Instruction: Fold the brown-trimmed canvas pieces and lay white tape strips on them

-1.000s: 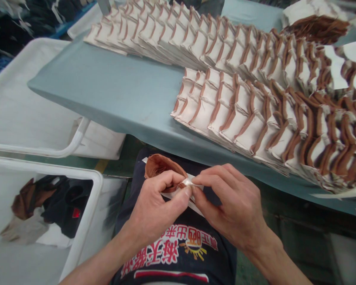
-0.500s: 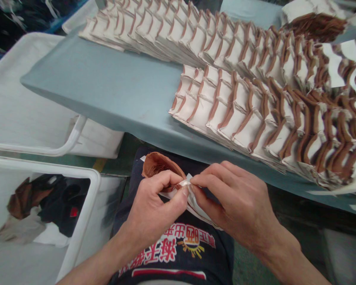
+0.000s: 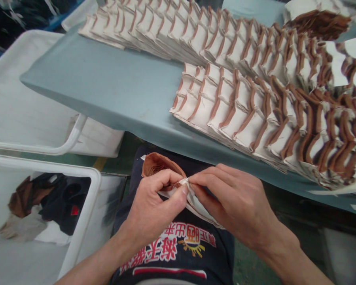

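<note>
A blue-covered table [image 3: 106, 75] is extending diagonally across the view. White bins [image 3: 20, 95] are standing at its left. Green floor [image 3: 117, 165], bearing a yellow mark [image 3: 100, 162], is showing between them.

The left hand [image 3: 156, 202] is pinching the pale edge of a brown-and-white piece [image 3: 158, 160] between thumb and forefinger, while the right hand [image 3: 234, 202] is holding it just beside. Dark printed cloth [image 3: 192, 265] is showing beneath. Overlapping similar pieces [image 3: 225, 105] are lining the blue worktop [image 3: 106, 83]; a white bin [image 3: 96, 180] is holding mixed fabrics [image 3: 62, 206].
</note>
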`<action>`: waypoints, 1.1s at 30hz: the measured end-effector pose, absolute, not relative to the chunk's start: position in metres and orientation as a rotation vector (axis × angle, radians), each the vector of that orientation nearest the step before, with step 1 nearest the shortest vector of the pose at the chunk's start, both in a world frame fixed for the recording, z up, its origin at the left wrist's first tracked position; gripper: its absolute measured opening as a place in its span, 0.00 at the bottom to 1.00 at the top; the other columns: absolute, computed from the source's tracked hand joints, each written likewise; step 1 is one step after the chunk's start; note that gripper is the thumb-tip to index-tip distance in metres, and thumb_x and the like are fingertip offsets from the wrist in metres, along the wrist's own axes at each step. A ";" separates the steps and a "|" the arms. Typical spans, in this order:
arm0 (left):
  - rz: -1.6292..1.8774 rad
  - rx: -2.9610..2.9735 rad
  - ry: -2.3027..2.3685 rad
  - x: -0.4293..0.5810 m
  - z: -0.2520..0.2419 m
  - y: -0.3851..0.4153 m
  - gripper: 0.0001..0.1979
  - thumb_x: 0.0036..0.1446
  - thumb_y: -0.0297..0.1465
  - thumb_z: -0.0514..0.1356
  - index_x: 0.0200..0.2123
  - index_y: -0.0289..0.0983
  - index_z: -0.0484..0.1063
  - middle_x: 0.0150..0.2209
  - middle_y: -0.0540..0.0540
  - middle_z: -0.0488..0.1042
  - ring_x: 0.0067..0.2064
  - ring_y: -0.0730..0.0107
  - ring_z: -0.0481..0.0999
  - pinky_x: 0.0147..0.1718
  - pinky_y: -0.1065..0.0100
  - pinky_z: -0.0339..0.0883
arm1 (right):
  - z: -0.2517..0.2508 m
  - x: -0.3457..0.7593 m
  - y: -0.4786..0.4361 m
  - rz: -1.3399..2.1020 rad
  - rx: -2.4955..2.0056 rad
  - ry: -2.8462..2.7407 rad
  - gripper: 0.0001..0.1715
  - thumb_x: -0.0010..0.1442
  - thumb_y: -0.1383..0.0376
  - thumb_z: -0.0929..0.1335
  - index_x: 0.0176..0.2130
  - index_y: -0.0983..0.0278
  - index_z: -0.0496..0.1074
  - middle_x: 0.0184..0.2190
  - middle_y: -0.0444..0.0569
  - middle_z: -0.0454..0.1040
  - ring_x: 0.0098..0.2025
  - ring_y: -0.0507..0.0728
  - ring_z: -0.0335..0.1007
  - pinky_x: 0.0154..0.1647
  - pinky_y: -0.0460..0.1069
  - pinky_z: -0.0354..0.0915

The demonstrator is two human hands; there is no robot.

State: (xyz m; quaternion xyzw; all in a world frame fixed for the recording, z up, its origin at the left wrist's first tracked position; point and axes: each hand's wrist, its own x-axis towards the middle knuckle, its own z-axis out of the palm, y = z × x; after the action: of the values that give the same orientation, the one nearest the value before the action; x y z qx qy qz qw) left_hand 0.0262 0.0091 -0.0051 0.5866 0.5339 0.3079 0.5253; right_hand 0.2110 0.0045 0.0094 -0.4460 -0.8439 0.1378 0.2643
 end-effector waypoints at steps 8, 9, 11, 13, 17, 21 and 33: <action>0.719 1.465 1.262 0.025 -0.008 0.008 0.09 0.59 0.28 0.59 0.27 0.35 0.77 0.22 0.54 0.73 0.24 0.77 0.68 0.25 0.76 0.62 | 0.007 0.217 0.003 0.551 -1.245 -2.288 0.13 0.73 0.70 0.66 0.36 0.67 0.77 0.30 0.48 0.80 0.32 0.55 0.74 0.36 0.49 0.65; 0.721 1.477 1.258 0.025 -0.009 0.008 0.09 0.59 0.28 0.59 0.27 0.35 0.77 0.23 0.54 0.73 0.24 0.77 0.69 0.25 0.76 0.63 | 0.007 0.218 0.004 0.571 -1.254 -2.284 0.14 0.73 0.69 0.65 0.36 0.66 0.77 0.30 0.48 0.79 0.32 0.55 0.74 0.36 0.49 0.65; 0.731 1.503 1.252 0.026 -0.009 0.008 0.09 0.58 0.27 0.59 0.27 0.35 0.77 0.23 0.53 0.74 0.25 0.77 0.70 0.26 0.77 0.63 | 0.008 0.218 0.004 0.611 -1.270 -2.282 0.14 0.73 0.69 0.65 0.35 0.66 0.77 0.30 0.47 0.79 0.32 0.55 0.74 0.36 0.49 0.65; 0.744 1.528 1.252 0.027 -0.008 0.008 0.09 0.58 0.26 0.59 0.27 0.35 0.77 0.23 0.53 0.75 0.25 0.77 0.71 0.26 0.77 0.64 | 0.010 0.218 0.006 0.642 -1.284 -2.290 0.13 0.72 0.70 0.66 0.35 0.66 0.77 0.30 0.46 0.79 0.32 0.55 0.75 0.35 0.48 0.65; 0.746 1.557 1.248 0.027 -0.007 0.007 0.09 0.57 0.25 0.58 0.26 0.35 0.76 0.23 0.54 0.75 0.24 0.78 0.70 0.26 0.77 0.64 | 0.013 0.217 0.007 0.704 -1.310 -2.286 0.09 0.67 0.74 0.68 0.35 0.66 0.78 0.30 0.45 0.79 0.31 0.54 0.74 0.34 0.48 0.64; 0.702 1.557 1.262 0.027 -0.009 0.006 0.09 0.57 0.27 0.58 0.27 0.36 0.77 0.24 0.53 0.75 0.25 0.76 0.71 0.27 0.76 0.64 | 0.014 0.216 0.006 0.745 -1.337 -2.252 0.09 0.65 0.74 0.69 0.35 0.67 0.79 0.29 0.45 0.79 0.31 0.54 0.74 0.33 0.48 0.63; 0.606 1.467 1.227 0.026 -0.007 0.007 0.07 0.53 0.28 0.56 0.24 0.37 0.71 0.22 0.54 0.68 0.25 0.75 0.65 0.25 0.73 0.59 | 0.012 0.215 0.010 0.855 -1.405 -2.230 0.09 0.60 0.75 0.68 0.31 0.64 0.76 0.26 0.42 0.76 0.28 0.51 0.69 0.31 0.45 0.59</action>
State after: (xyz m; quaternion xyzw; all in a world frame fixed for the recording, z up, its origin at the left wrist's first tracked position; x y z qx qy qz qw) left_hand 0.0260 0.0065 -0.0071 0.6166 0.5157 0.2546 0.5376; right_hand 0.2153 0.0100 0.0119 -0.4984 -0.7910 0.3034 0.1842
